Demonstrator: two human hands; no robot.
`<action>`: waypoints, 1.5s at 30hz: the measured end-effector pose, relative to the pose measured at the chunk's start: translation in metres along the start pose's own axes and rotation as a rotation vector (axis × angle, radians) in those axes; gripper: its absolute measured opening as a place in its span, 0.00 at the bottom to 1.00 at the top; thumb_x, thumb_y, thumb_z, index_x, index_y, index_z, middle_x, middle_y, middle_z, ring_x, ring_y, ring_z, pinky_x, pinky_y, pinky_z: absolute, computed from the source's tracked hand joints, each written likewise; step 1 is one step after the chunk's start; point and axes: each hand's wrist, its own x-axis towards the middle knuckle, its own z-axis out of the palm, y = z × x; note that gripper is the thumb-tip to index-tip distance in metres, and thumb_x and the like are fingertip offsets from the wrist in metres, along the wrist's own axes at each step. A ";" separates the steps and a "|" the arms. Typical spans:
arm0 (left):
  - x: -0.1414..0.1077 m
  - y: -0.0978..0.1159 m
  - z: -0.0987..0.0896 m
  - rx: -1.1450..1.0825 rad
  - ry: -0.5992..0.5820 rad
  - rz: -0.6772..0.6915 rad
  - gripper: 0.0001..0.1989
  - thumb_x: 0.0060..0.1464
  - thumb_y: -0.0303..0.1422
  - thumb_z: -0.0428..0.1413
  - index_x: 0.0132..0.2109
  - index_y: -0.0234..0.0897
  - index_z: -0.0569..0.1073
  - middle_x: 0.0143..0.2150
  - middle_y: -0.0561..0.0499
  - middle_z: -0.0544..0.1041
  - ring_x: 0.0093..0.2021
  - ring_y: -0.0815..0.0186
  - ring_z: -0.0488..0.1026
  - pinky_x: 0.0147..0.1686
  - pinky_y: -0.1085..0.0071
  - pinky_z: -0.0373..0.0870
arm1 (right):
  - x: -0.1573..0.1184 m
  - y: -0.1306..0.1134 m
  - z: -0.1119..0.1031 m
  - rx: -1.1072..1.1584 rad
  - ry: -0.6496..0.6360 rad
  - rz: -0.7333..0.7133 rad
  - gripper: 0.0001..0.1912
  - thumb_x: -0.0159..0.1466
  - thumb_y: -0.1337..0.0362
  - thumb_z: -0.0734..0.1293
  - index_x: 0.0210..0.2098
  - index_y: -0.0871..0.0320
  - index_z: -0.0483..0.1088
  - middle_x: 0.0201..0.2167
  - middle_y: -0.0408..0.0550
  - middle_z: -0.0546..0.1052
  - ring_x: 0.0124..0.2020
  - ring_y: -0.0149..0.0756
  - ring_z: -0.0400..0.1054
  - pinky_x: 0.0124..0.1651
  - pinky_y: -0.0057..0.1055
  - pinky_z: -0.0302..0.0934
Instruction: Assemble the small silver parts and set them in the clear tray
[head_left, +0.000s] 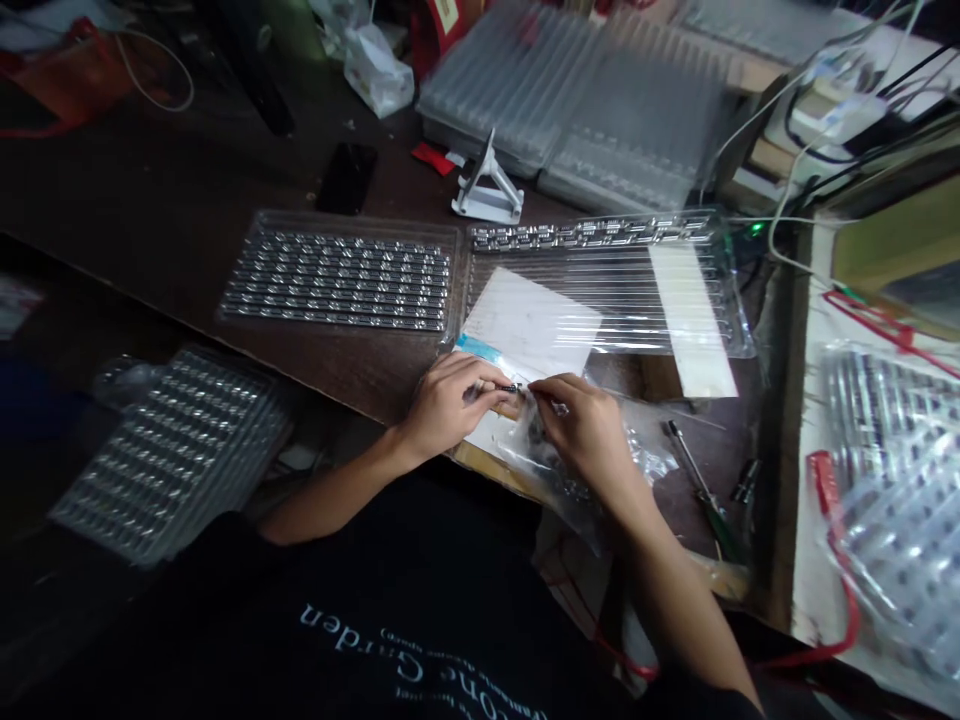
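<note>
Between thumb and fingers, my left hand [452, 402] pinches a small dark part with a row of metal pins [512, 388], perhaps a circuit piece. My right hand [577, 415] is closed at the other end of that part; whatever its fingertips grip is too small to make out. Both hands meet over the near edge of a white sheet [532, 325] with a strip of blue tape [478, 347]. Under and beside my right hand lies a clear plastic bag [651, 455] with small shiny pieces.
A filled clear tray [337, 275] and a partly filled tray [607, 275] lie beyond my hands. A white card strip [694, 320] crosses the latter. At right are a screwdriver [701, 480] and bagged trays [900, 520]. Stacked trays [169, 450] stand lower left; a phone stand [487, 190] is behind.
</note>
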 end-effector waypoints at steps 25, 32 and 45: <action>0.139 -0.128 -0.080 0.406 -0.116 -0.071 0.07 0.58 0.27 0.57 0.43 0.37 0.77 0.43 0.47 0.80 0.42 0.63 0.76 0.46 0.67 0.71 | 0.000 -0.013 0.005 -0.184 -0.127 -0.246 0.19 0.69 0.72 0.58 0.56 0.55 0.70 0.47 0.52 0.78 0.43 0.41 0.73 0.42 0.33 0.66; 0.151 -0.122 -0.085 0.705 -0.252 -0.081 0.07 0.57 0.31 0.58 0.41 0.40 0.80 0.43 0.48 0.81 0.43 0.59 0.76 0.48 0.63 0.68 | -0.011 0.007 -0.036 -0.136 -0.198 -0.106 0.14 0.70 0.68 0.58 0.46 0.56 0.76 0.40 0.50 0.80 0.39 0.40 0.75 0.40 0.33 0.64; 0.173 -0.087 -0.081 0.856 -0.405 -0.018 0.11 0.58 0.34 0.57 0.46 0.41 0.81 0.48 0.48 0.82 0.48 0.57 0.77 0.51 0.63 0.66 | -0.018 -0.004 -0.033 -0.218 -0.447 -0.003 0.09 0.67 0.71 0.62 0.39 0.57 0.73 0.39 0.51 0.78 0.35 0.39 0.74 0.33 0.31 0.56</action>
